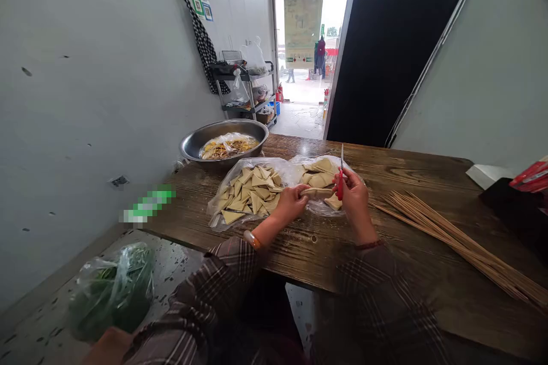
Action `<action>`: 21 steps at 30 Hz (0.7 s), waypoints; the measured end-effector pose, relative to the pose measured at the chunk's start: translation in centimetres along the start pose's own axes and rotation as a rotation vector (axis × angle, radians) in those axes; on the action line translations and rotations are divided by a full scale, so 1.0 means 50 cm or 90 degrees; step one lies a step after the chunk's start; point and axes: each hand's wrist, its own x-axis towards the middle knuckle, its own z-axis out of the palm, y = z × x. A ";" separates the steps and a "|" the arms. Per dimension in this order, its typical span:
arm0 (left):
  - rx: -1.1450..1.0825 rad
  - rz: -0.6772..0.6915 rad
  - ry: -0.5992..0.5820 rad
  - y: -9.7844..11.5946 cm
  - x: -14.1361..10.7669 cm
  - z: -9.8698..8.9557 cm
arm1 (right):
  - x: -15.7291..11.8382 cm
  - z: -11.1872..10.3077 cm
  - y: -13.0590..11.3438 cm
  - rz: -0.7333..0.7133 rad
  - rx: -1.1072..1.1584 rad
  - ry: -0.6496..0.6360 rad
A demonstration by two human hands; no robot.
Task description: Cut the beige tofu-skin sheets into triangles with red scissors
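Note:
My left hand (pixel 292 203) is closed on a small stack of beige tofu sheets (pixel 317 192), held low over the table. My right hand (pixel 354 197) grips red-handled scissors (pixel 341 179), their blades pointing up and away from me. The right fingertips are close to the stack's far end; whether they touch it I cannot tell. Left of the hands, a heap of tofu triangles (pixel 252 191) lies on an opened clear plastic bag (pixel 216 205). Just behind the stack, more tofu sheets (pixel 319 171) rest on another part of the clear plastic.
A steel basin (pixel 192 145) holding a plastic-wrapped yellowish-brown food stands at the table's back left. Long bamboo skewers (pixel 445 234) lie on the wooden table (pixel 385 279) at right, near red packets (pixel 531 177). A bag of greens (pixel 113 291) sits low at left.

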 end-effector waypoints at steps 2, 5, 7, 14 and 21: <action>-0.177 -0.041 0.029 -0.011 -0.022 -0.016 | -0.005 0.003 -0.005 0.021 0.024 0.011; -0.336 -0.074 0.054 -0.030 -0.060 -0.026 | -0.014 0.008 -0.010 0.017 0.026 -0.010; -0.322 -0.089 0.061 -0.042 -0.084 -0.019 | -0.019 0.011 -0.008 0.028 0.023 -0.022; -0.118 -0.029 0.062 -0.060 -0.131 0.012 | -0.026 0.014 0.024 0.055 -0.008 -0.039; -0.157 -0.011 0.036 -0.076 -0.154 0.005 | -0.064 0.006 0.025 0.006 -0.065 -0.076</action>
